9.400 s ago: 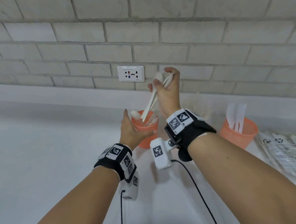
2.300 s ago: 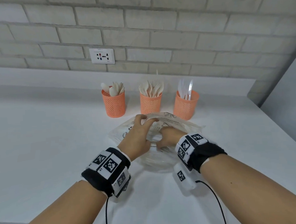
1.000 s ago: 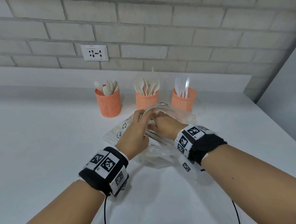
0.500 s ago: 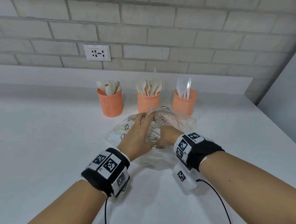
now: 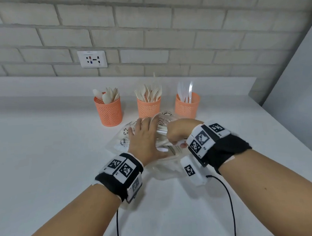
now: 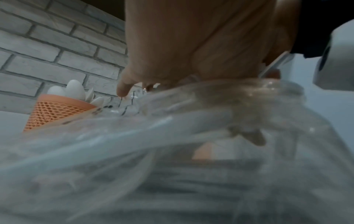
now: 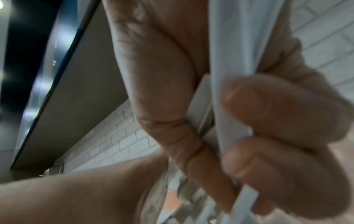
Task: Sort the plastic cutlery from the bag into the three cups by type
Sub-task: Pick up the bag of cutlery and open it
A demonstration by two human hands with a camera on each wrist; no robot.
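Observation:
Three orange mesh cups stand in a row at the back: a spoon cup, a fork cup and a knife cup. In front of them a clear plastic bag lies on the white table. My left hand rests flat on the bag with its fingers straight. At the bag's mouth my right hand is curled round several white cutlery pieces. The right wrist view shows my fingers wrapped round the cutlery handles; their type is hidden. The left wrist view shows the bag under my left hand.
A brick wall with a white socket runs behind the cups. A grey wall closes off the right side, past the table's right edge. A black cable hangs from my right wrist camera. The spoon cup also shows in the left wrist view.
My left hand has flattened onto the bag. My right hand has turned and drawn back slightly at the bag's mouth with white cutlery in its grip. The bag lies lower than a second ago.

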